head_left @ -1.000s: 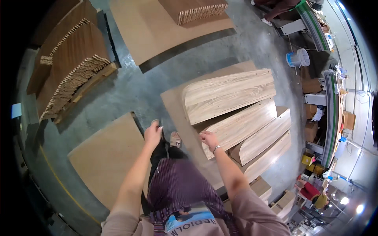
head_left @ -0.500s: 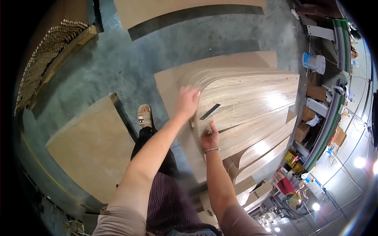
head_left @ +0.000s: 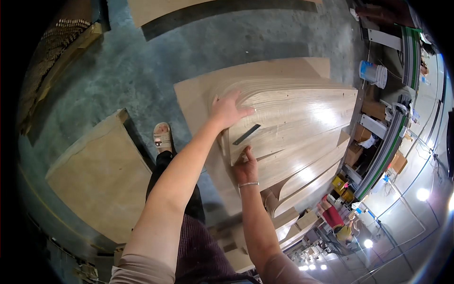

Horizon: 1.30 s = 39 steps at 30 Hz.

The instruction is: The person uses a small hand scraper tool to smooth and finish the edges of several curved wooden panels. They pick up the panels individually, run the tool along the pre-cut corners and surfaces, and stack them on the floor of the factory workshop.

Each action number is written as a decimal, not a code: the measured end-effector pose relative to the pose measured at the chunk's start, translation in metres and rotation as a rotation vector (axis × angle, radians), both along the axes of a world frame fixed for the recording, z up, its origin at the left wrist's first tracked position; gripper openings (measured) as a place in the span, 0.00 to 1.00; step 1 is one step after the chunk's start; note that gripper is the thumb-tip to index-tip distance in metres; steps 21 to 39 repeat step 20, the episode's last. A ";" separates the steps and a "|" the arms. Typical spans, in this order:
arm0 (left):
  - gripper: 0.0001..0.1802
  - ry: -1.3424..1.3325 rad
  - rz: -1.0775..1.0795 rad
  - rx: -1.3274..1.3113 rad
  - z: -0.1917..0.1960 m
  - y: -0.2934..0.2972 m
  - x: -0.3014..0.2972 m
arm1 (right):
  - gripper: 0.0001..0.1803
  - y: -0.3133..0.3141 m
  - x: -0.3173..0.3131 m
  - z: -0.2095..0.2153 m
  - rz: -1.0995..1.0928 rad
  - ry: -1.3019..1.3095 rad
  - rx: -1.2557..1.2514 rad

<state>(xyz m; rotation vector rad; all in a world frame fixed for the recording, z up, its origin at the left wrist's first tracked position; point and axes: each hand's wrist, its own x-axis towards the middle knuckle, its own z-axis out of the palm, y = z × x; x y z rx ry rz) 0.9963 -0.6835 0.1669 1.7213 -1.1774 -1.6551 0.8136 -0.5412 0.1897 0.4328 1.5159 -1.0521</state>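
Note:
A stack of pale wood-grain panels (head_left: 302, 102) with rounded corners lies in front of me. My left hand (head_left: 230, 111) rests over the rounded corner at its left end, fingers spread along the edges and thumb on the top face. Below it, my right hand (head_left: 247, 168) grips the near left edge of the top panel, thumb up and fingers curled; what the fingertips touch underneath is hidden. A flat black strip (head_left: 246, 134) lies on the top panel between the hands.
Cardboard sheeting (head_left: 194, 94) lies under the stack. At left are a covered board pile (head_left: 99, 182) and a stack of edge-on pieces (head_left: 61, 52). A white bucket (head_left: 376, 74) and a green-edged machine rail (head_left: 385, 156) line the right. My sandalled foot (head_left: 162, 137) is on the floor.
My left hand has gone from closed fingers at the panel edge to spread fingers over the corner. The right hand stays at the near edge, and the view has shifted slightly.

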 end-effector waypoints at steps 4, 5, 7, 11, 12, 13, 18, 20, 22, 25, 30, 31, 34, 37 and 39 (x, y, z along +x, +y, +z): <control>0.48 0.002 0.050 -0.042 -0.002 0.002 -0.004 | 0.14 -0.007 0.005 0.010 0.031 -0.023 -0.053; 0.48 0.002 0.070 -0.057 -0.004 0.002 -0.004 | 0.14 -0.010 0.008 0.011 0.026 -0.033 -0.043; 0.48 -0.002 0.093 -0.069 -0.006 0.003 -0.005 | 0.14 -0.013 0.015 0.016 0.017 -0.009 -0.018; 0.47 0.009 0.108 -0.052 -0.007 0.006 -0.008 | 0.15 -0.016 0.014 0.016 0.052 -0.052 -0.032; 0.47 0.027 0.097 -0.038 -0.007 0.004 -0.008 | 0.15 -0.016 0.012 0.015 0.054 -0.051 -0.030; 0.47 0.027 0.100 -0.036 -0.006 0.004 -0.009 | 0.15 -0.016 0.009 0.015 0.057 -0.031 -0.036; 0.41 0.833 0.518 0.310 -0.037 0.022 0.020 | 0.15 -0.016 0.014 0.019 0.119 -0.015 -0.025; 0.43 0.768 0.631 0.291 -0.048 0.036 0.036 | 0.16 -0.012 0.012 0.013 0.079 -0.034 -0.049; 0.43 0.768 0.631 0.291 -0.048 0.036 0.036 | 0.16 -0.012 0.012 0.013 0.079 -0.034 -0.049; 0.43 0.768 0.631 0.291 -0.048 0.036 0.036 | 0.16 -0.012 0.012 0.013 0.079 -0.034 -0.049; 0.43 0.768 0.631 0.291 -0.048 0.036 0.036 | 0.16 -0.012 0.012 0.013 0.079 -0.034 -0.049; 0.43 0.768 0.631 0.291 -0.048 0.036 0.036 | 0.16 -0.012 0.012 0.013 0.079 -0.034 -0.049; 0.43 0.768 0.631 0.291 -0.048 0.036 0.036 | 0.16 -0.012 0.012 0.013 0.079 -0.034 -0.049; 0.43 0.768 0.631 0.291 -0.048 0.036 0.036 | 0.16 -0.012 0.012 0.013 0.079 -0.034 -0.049; 0.43 0.768 0.631 0.291 -0.048 0.036 0.036 | 0.16 -0.012 0.012 0.013 0.079 -0.034 -0.049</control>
